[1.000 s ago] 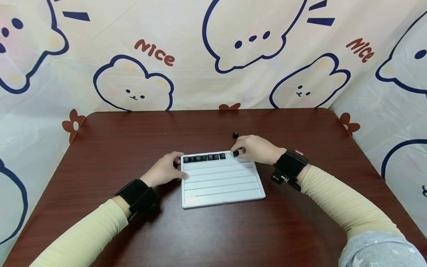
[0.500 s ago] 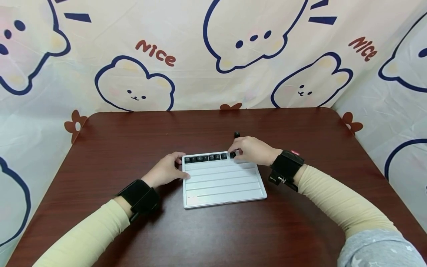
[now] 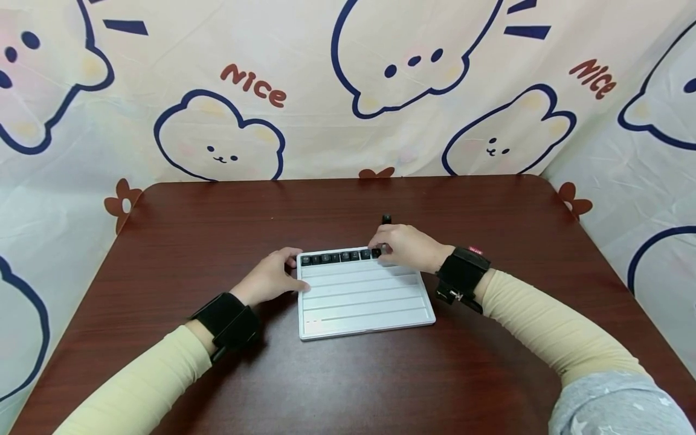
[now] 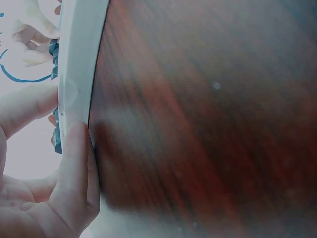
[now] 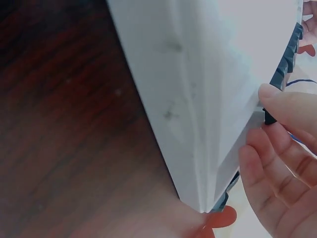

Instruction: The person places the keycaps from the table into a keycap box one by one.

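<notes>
A white ridged tray (image 3: 359,302) lies on the table, its top groove holding a row of several black keycaps (image 3: 334,258). At its upper left corner, my left hand (image 3: 270,277) holds the edge, thumb (image 4: 29,109) on the top face and fingers along the side. My right hand (image 3: 409,246) is over the tray's top edge, pinching one black keycap (image 5: 270,117) between thumb and fingertips. That keycap is at the right end of the row, in the same groove. The right fingers hide part of it in the head view.
Behind my right hand, another black piece (image 3: 386,219) stands on the dark brown table (image 3: 348,386), partly hidden by the hand. A curtain (image 3: 304,133) with cartoon prints hangs beyond the table's back edge.
My right hand has moved left along the top groove, bringing its keycap up to the end of the row. The left hand stays at the tray's corner.
</notes>
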A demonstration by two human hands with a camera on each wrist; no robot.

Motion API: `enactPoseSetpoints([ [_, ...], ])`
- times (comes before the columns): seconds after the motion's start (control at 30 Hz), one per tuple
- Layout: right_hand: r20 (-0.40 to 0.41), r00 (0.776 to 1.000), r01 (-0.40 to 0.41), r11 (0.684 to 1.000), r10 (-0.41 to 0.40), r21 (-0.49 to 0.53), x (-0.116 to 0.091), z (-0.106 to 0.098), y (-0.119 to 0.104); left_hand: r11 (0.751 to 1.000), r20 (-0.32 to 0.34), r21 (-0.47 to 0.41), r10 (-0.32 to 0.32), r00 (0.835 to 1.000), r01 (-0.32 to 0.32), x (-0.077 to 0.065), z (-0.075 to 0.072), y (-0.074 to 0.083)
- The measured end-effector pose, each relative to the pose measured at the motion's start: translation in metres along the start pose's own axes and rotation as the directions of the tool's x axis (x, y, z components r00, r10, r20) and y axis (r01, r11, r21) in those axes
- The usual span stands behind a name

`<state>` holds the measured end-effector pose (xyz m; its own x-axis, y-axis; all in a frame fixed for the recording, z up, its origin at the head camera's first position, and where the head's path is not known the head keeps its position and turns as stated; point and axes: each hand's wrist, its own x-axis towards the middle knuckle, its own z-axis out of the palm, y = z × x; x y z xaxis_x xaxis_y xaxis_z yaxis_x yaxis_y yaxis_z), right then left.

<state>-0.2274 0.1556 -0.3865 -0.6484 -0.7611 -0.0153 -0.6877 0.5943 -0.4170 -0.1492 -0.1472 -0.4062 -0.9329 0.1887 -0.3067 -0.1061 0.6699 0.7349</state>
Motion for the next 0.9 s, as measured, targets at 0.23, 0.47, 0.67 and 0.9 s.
enactPoseSetpoints([
  [0.23, -0.013, 1.000, -0.016, 1.000, 0.016, 0.002, -0.0009, 0.0030, -0.0011, 1.000, -0.005, 0.029, 0.001, 1.000, -0.001, 0.0006, -0.0003, -0.0005],
  [0.47, -0.032, 0.999, -0.021, 1.000, 0.021, -0.002, -0.0023, 0.0069, 0.0002, 1.000, -0.003, 0.031, 0.005, 1.000, -0.005, 0.0011, -0.0002, -0.0013],
  [0.67, -0.039, 0.999, -0.016, 1.000, 0.015, -0.008, -0.0021, 0.0072, -0.0007, 0.999, -0.007, 0.035, 0.007, 1.000, -0.006, 0.0012, -0.0006, -0.0017],
  [0.9, -0.029, 0.999, -0.029, 1.000, 0.029, 0.005, -0.0030, 0.0056, 0.0008, 0.999, -0.005, 0.039, 0.007, 1.000, -0.007, 0.0016, 0.0001, -0.0018],
])
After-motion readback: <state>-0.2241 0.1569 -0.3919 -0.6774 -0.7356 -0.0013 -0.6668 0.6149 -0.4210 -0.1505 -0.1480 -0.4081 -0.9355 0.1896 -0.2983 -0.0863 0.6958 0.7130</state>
